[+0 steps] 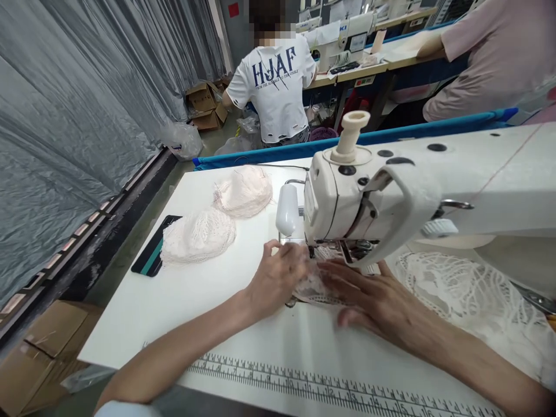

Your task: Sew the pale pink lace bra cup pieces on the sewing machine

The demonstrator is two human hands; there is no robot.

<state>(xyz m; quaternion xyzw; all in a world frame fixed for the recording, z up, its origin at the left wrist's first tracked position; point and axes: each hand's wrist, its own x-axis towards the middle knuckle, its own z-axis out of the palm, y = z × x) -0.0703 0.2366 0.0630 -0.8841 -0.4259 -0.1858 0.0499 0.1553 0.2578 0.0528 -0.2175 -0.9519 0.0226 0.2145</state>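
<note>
A piece of white lace fabric (319, 288) lies under the head of a white sewing machine (332, 197), by the needle area. My left hand (280, 275) is at its left edge, with fingers bent and closed on the lace. My right hand (369, 295) rests over the right part of the piece, fingers stretched out flat and thumb apart. Motion blurs both hands a little, and the machine head hides the needle. Two pale lace cup-shaped pieces, one nearer (200, 236) and one farther (244, 191), lie on the table to the left.
Under the nearer cup is a dark phone-like slab (150, 249). A ruler strip (286, 379) runs along the white table's (174, 318) front edge. More white lace (460, 289) is heaped at the right. Beyond the blue rail (260, 154), two people sit by other machines.
</note>
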